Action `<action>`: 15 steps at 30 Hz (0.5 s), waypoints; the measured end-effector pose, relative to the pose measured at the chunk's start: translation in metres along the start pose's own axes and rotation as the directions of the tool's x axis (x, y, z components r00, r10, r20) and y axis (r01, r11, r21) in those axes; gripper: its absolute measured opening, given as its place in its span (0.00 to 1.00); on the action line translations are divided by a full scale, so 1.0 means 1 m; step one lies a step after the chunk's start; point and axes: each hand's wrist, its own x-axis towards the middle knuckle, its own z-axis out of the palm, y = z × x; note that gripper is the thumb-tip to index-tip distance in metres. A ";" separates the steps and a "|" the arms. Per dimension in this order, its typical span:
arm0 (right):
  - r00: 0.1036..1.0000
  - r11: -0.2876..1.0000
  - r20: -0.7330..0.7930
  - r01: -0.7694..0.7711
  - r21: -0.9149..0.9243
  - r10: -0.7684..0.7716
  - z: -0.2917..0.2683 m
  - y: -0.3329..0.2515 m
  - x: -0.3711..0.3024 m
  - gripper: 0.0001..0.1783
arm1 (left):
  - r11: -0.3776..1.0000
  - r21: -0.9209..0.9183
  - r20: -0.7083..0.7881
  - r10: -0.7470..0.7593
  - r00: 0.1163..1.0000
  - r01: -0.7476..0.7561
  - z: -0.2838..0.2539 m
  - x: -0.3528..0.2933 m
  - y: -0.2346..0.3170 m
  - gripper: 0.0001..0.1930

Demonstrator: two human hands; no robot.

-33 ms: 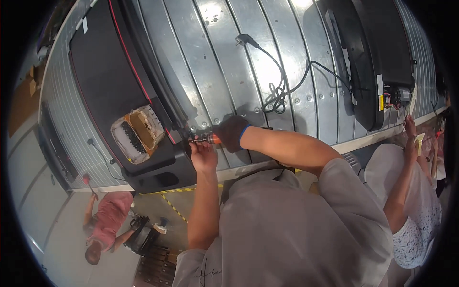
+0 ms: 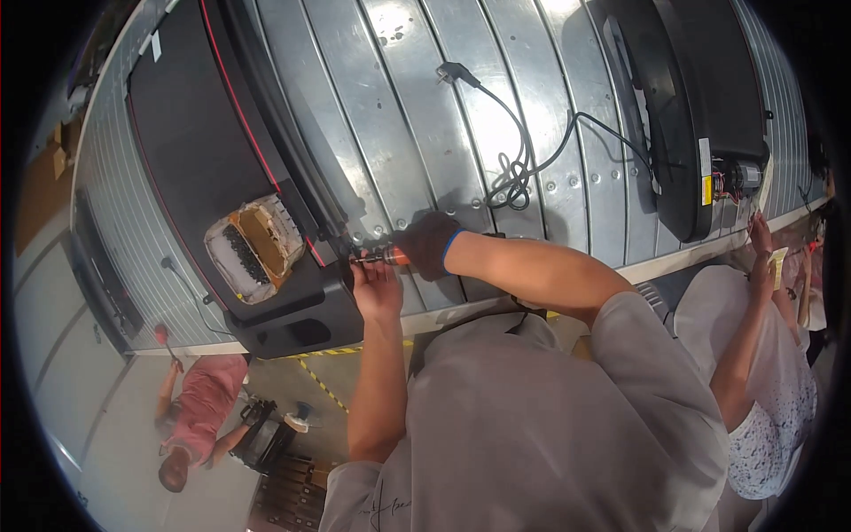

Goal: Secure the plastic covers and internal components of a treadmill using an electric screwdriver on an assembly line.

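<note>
- A gloved right hand (image 2: 427, 246) closes round an orange power driver (image 2: 395, 256), its tip at the black machine's (image 2: 182, 120) side, apparently for direct aim.
- The bare left hand (image 2: 378, 288) curls its fingers at that tip, likely steadying it; whether they pinch anything is unclear.
- An open carton (image 2: 277, 236) sits atop the machine, presumably within easy reach.

Gloved right hand (image 2: 425, 246) around orange tool (image 2: 398, 255), left hand (image 2: 378, 288) near tip.
</note>
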 end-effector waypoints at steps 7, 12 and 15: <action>0.998 0.996 0.051 0.046 -0.075 -0.042 -0.016 0.017 0.003 0.19 | -0.519 0.683 0.707 0.648 0.284 -0.515 0.065 -0.029 0.061 0.11; 0.994 0.994 0.081 0.077 -0.073 -0.071 -0.011 0.010 0.013 0.18 | -0.827 0.489 0.844 0.368 0.389 -0.278 0.081 0.011 0.070 0.07; 0.995 0.996 0.077 0.066 -0.067 -0.061 -0.024 0.010 0.019 0.18 | -0.848 0.469 0.841 0.343 0.418 -0.248 0.083 0.012 0.072 0.07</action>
